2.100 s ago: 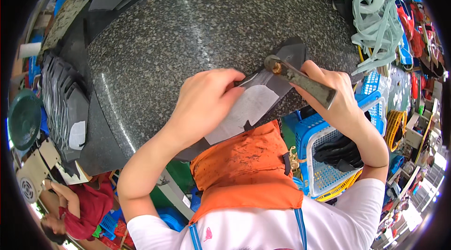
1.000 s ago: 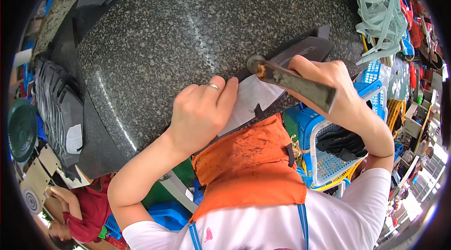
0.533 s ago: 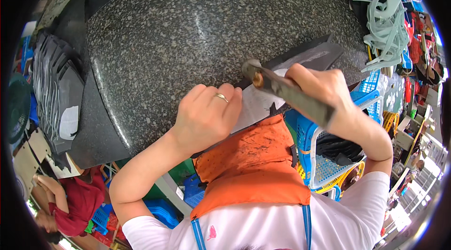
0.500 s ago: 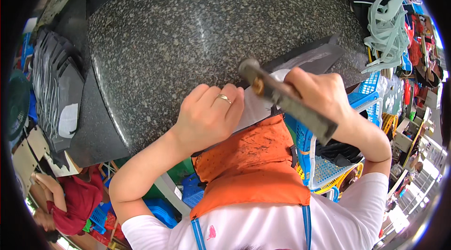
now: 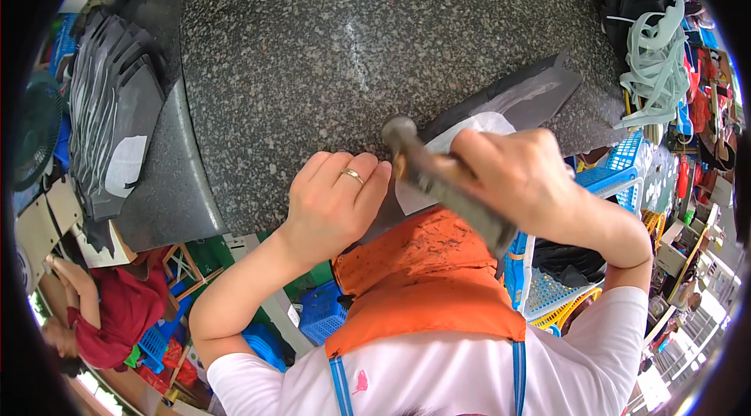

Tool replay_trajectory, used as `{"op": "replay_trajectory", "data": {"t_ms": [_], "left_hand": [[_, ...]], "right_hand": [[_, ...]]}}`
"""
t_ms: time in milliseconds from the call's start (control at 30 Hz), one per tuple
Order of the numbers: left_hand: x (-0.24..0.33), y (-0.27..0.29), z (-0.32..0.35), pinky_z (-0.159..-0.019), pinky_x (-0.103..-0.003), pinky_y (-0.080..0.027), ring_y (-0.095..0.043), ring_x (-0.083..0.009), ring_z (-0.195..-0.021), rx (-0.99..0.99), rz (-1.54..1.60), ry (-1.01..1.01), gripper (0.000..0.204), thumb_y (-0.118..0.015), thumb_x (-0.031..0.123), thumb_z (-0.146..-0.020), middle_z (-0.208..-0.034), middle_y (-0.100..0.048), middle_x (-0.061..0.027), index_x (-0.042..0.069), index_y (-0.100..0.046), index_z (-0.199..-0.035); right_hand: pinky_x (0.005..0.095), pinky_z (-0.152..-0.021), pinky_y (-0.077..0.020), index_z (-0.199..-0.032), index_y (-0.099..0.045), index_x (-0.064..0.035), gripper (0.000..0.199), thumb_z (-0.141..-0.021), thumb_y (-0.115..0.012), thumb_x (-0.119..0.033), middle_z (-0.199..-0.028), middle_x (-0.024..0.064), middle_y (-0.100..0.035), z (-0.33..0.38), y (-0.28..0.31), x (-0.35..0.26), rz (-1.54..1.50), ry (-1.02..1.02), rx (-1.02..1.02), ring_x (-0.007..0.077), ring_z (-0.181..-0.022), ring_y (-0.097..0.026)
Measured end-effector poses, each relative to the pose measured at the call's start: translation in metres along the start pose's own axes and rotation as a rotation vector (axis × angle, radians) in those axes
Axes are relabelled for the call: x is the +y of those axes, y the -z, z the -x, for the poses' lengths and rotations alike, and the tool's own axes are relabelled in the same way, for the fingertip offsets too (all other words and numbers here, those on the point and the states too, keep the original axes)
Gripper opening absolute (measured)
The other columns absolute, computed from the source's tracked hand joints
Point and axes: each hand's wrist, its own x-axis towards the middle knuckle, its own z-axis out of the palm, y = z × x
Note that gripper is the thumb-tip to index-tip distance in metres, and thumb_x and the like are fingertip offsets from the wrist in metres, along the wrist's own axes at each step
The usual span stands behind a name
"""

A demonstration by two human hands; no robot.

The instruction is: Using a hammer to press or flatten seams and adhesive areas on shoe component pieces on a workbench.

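Speckled grey granite counter (image 5: 328, 48), rounded edge toward the person. Right hand (image 5: 520, 181) has its grip wrapped tight around the shaft of a hammer (image 5: 446, 181); the handle runs down and right past the palm, and the blurred metal head sits at the upper left, just above the counter's near edge. A dark grey cut piece with a white lining patch (image 5: 489, 115) lies flat along that near edge, its pointed end reaching up and right; the hammer head is at its left end, contact not clear through the blur. Left hand (image 5: 336, 201) lies palm down on the counter edge just left of the hammer head, fingers together and flat, a ring on one finger, pinching nothing. Orange apron (image 5: 426, 279) below the hands. Stack of similar dark pieces (image 5: 109, 127) on a lower surface, well apart at left. Blue plastic basket (image 5: 618, 170) at right, below the counter.
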Motion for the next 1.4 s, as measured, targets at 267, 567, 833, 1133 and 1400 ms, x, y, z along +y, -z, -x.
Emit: {"op": "replay_trajectory", "data": {"t_ms": [267,567,833,1133,1400], "left_hand": [[-0.002,-0.018,-0.032,-0.060,-0.037,-0.042,-0.055,-0.0243,-0.067,-0.108,0.074,0.200,0.022,-0.077,0.012,-0.069,-0.072,-0.056,-0.0037,0.010,-0.057,-0.076],[-0.005,-0.011,-0.021,-0.066,-0.035,-0.048,-0.057,-0.0233,-0.078,-0.045,0.087,-0.075,0.025,-0.071,0.006,-0.072,-0.091,-0.059,-0.0084,-0.002,-0.068,-0.095],[-0.008,-0.003,-0.016,-0.067,-0.036,-0.050,-0.059,-0.0230,-0.078,-0.082,0.111,0.017,0.022,-0.071,0.007,-0.071,-0.090,-0.061,-0.0083,-0.001,-0.069,-0.092],[-0.002,-0.002,0.000,-0.066,-0.036,-0.048,-0.059,-0.0224,-0.079,0.007,-0.002,-0.016,0.020,-0.072,0.006,-0.071,-0.087,-0.059,-0.0067,0.001,-0.069,-0.090],[0.008,0.004,0.017,-0.075,-0.039,-0.044,-0.058,-0.0261,-0.084,-0.003,0.106,0.304,0.025,-0.081,0.005,-0.066,-0.093,-0.062,-0.0056,0.006,-0.066,-0.086]], "right_hand": [[0.0401,-0.045,-0.0471,-0.084,-0.053,-0.0081,0.019,-0.085,-0.068,-0.020,-0.061,0.0066,-0.057,0.013,0.023,0.017,-0.254,-0.265,0.032,0.0273,-0.054,-0.063],[0.0395,-0.042,-0.0468,-0.082,-0.053,-0.0069,0.024,-0.084,-0.070,-0.025,-0.055,0.0072,-0.055,0.018,0.013,0.019,-0.252,-0.231,0.068,0.0278,-0.048,-0.062],[0.0418,-0.040,-0.0451,-0.080,-0.051,-0.0062,0.025,-0.082,-0.070,-0.022,-0.048,0.0088,-0.051,0.015,0.008,0.015,-0.308,-0.187,-0.077,0.0311,-0.047,-0.060],[0.0383,-0.038,-0.0436,-0.091,-0.061,-0.0091,0.021,-0.090,-0.065,-0.030,-0.051,0.0054,-0.048,0.007,0.000,0.008,-0.281,-0.185,-0.044,0.0256,-0.042,-0.055],[0.0348,-0.037,-0.0428,-0.098,-0.063,-0.0139,0.017,-0.088,-0.065,-0.028,-0.057,0.0019,-0.048,0.003,-0.001,0.000,-0.236,-0.085,0.038,0.0206,-0.042,-0.055]]}}
